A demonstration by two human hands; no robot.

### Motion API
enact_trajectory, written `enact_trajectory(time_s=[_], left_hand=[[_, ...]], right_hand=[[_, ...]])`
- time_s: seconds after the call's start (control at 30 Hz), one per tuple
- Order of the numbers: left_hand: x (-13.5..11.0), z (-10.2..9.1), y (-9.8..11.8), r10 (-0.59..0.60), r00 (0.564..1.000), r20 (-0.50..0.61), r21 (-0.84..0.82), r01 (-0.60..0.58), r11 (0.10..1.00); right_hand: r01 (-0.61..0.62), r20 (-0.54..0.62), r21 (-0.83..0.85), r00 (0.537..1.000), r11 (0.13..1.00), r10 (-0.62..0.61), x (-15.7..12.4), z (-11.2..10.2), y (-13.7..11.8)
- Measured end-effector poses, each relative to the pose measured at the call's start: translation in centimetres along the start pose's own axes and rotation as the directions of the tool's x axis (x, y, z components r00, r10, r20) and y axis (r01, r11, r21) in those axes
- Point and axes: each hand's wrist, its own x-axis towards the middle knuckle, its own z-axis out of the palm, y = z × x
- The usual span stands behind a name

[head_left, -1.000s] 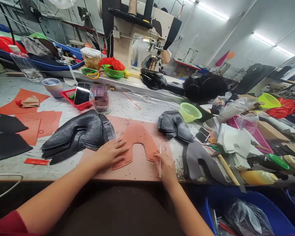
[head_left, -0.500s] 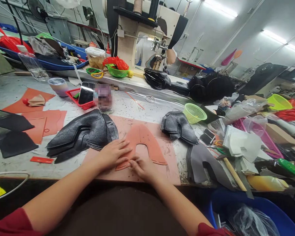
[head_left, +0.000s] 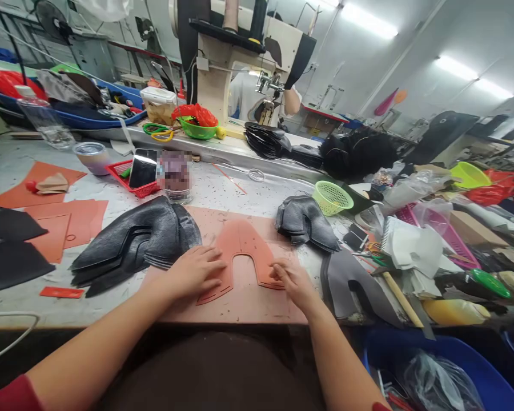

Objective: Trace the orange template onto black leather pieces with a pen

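A horseshoe-shaped orange template (head_left: pixel 242 238) with slots along its edges lies on a pale pink sheet (head_left: pixel 244 311). My left hand (head_left: pixel 200 270) rests on the template's left leg, fingers stretched out and flat. On the opposite leg, near its lower outer end, my right hand (head_left: pixel 296 285) is closed in a pinch; whatever it holds is hidden by the fingers. A stack of shiny black curved pieces (head_left: pixel 131 240) sits left of the template. To the right are a smaller black stack (head_left: pixel 305 220) and dark grey curved pieces (head_left: pixel 340 279).
A sewing machine (head_left: pixel 216 80) stands behind the bench. A green basket (head_left: pixel 332 198), a wooden-handled tool (head_left: pixel 402 299) and clutter lie on the right. Left are orange sheets (head_left: pixel 49 237), a red tray (head_left: pixel 145 187) and a tumbler (head_left: pixel 91 157). A blue bin (head_left: pixel 449 354) stands below right.
My right hand has moved from the template's left leg across to its right leg. The left hand stays flat on the template. The view has shifted slightly.
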Motion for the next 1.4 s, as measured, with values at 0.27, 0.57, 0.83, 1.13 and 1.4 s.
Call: enact_trajectory(time_s=[0.27,0.57,0.83,1.13,1.4], left_hand=[[7.4,-0.2,2.8,0.095,0.995,-0.017,0.017,-0.094,0.995],[9.6,3.2,2.9,0.241,0.970,-0.044,-0.065,-0.244,0.968],[9.8,3.2,2.8,0.282,0.958,-0.059,0.003,-0.283,0.959],[9.9,3.2,2.7,0.295,0.951,-0.091,-0.015,-0.297,0.955],[8.8,3.6,3.0,0.254,0.941,-0.223,-0.040,-0.270,0.962]], right_hand=[[0.110,-0.219,-0.293,0.959,0.950,-0.178,-3.2,1.9,3.4],[0.101,-0.255,0.051,0.963,0.994,-0.084,-2.6,-0.8,4.0],[0.001,-0.136,0.096,0.991,0.995,0.013,-1.7,-1.3,2.2],[0.071,-0.007,0.099,0.998,0.993,-0.070,-0.8,-0.3,0.7],[-0.145,0.060,0.338,0.989,0.930,0.133,1.7,-4.0,3.2]])
